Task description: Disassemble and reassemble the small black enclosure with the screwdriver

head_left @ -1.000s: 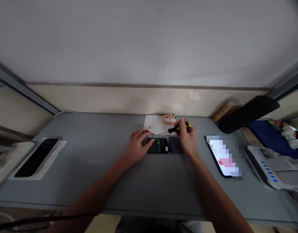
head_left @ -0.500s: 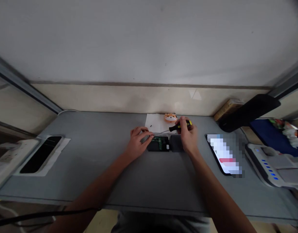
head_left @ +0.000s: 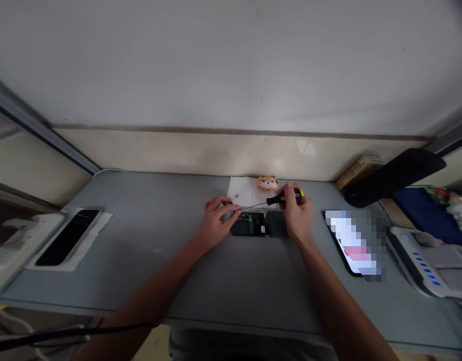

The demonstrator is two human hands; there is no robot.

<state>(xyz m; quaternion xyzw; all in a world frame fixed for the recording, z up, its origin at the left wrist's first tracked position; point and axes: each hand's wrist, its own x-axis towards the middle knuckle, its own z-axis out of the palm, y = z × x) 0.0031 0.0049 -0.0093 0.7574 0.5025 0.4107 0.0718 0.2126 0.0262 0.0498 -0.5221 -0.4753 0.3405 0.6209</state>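
My right hand [head_left: 297, 213] grips the black and yellow handle of a screwdriver [head_left: 275, 200], whose thin shaft points left and slightly down. At its tip, my left hand [head_left: 218, 221] has thumb and forefinger pinched together; whatever lies between them is too small to make out. Just below the shaft rests an opened black device with a green circuit board [head_left: 251, 218] showing. A dark grey flat box or cover [head_left: 276, 224] lies beside it on the right, partly behind my right hand.
White paper [head_left: 238, 186] behind my hands carries small dark bits, probably screws [head_left: 237, 196], and an orange animal-face case [head_left: 267, 183]. Phones lie left [head_left: 68, 237] and right [head_left: 353, 245]. Farther right are a power strip [head_left: 422, 260] and a black cylindrical object [head_left: 396, 175].
The view has shifted a little, so everything sits slightly farther right. Both hands keep the same pose around the screwdriver and its tip.
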